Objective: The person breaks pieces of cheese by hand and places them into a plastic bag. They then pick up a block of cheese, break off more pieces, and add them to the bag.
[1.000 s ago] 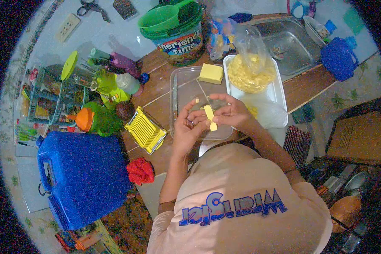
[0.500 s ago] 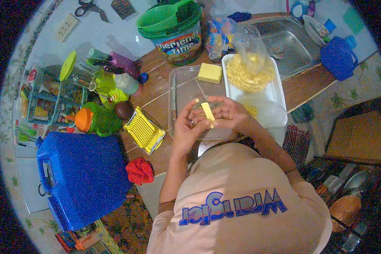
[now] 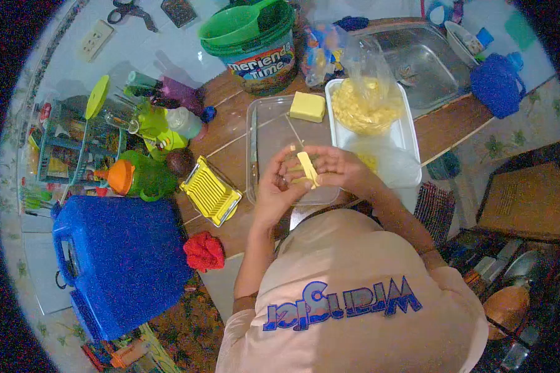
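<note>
A thin yellow stick [image 3: 307, 168] is pinched between my left hand [image 3: 280, 183] and my right hand [image 3: 345, 169], over the near half of a clear plastic tray [image 3: 251, 133]. A small yellow bit [image 3: 293, 148] sits by the fingertips of my left hand. At the tray's back right lies a yellow block [image 3: 308, 106]; a knife [image 3: 254, 140] rests along its left side. Right of it, a white foam tray [image 3: 410, 124] holds a clear bag of yellow pieces [image 3: 364, 109]. A yellow slicer [image 3: 210, 191] stands left of the clear tray.
Behind the trays is a bucket [image 3: 264, 65] with a green strainer on top. A sink [image 3: 417, 62] lies at the back right. On the left are a blue container [image 3: 124, 261], a green pitcher [image 3: 149, 174], and a red cloth [image 3: 204, 251] near the counter's front edge.
The yellow stick and the fingers around it have shifted very slightly. The view has moved a little; the hands keep the same hold.
</note>
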Tool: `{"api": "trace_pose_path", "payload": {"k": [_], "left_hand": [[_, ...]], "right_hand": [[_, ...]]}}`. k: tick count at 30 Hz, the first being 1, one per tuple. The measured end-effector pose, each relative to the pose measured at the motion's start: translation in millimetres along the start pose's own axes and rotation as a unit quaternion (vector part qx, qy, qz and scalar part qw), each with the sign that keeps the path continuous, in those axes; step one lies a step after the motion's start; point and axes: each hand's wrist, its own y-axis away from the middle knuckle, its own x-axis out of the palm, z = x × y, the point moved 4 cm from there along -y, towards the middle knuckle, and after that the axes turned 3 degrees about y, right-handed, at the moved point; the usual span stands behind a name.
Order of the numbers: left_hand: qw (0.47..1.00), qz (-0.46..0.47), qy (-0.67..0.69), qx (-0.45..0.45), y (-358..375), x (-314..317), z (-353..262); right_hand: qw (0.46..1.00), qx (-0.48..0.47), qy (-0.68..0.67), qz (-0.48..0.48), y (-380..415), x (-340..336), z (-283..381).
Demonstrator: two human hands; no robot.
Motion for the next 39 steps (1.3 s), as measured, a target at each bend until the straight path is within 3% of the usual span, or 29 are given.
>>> {"api": "trace_pose_path", "payload": {"k": [4, 11, 14, 20, 29, 32, 34, 35, 38, 39], "left_hand": [[0.998, -0.057, 0.009, -0.030, -2.3, -1.0, 0.0], [0.997, -0.050, -0.046, 0.020, -11.2, -0.9, 4.0], [0.998, -0.047, -0.042, 0.022, -12.6, -1.5, 9.7], [0.999, -0.040, -0.013, 0.001, -11.9, 3.6, 5.5], [0.999, -0.050, 0.006, 0.009, -14.2, -5.6, 15.6], [0.995, -0.094, 0.031, 0.014, -11.3, -15.1, 15.7], [0.991, -0.127, 0.025, 0.027, -9.6, -27.7, 16.0], [0.989, -0.140, 0.027, 0.031, -9.1, -31.9, 16.1], [0.985, -0.158, 0.049, 0.047, -6.9, -45.1, 19.6], [0.986, -0.154, 0.046, 0.044, -5.2, -44.9, 17.2]], "right_hand": [[0.999, 0.008, 0.037, -0.019, 0.6, 0.6, 2.7], [0.990, 0.056, 0.086, -0.101, 0.6, 2.0, 6.0], [0.992, 0.028, 0.083, -0.090, -0.8, -2.1, -4.6], [0.990, 0.042, 0.107, -0.087, 1.6, -3.5, -1.7], [0.992, 0.086, 0.040, -0.084, 2.1, -12.5, -10.0], [0.988, 0.067, 0.089, -0.110, -2.5, -15.4, -17.2], [0.971, 0.012, 0.198, -0.131, -14.6, -18.2, -37.4], [0.957, -0.015, 0.252, -0.141, -20.2, -18.9, -45.8], [0.869, 0.034, 0.486, -0.082, -34.8, -1.3, -29.3], [0.858, 0.032, 0.507, -0.077, -38.3, 4.4, -30.7]]}}
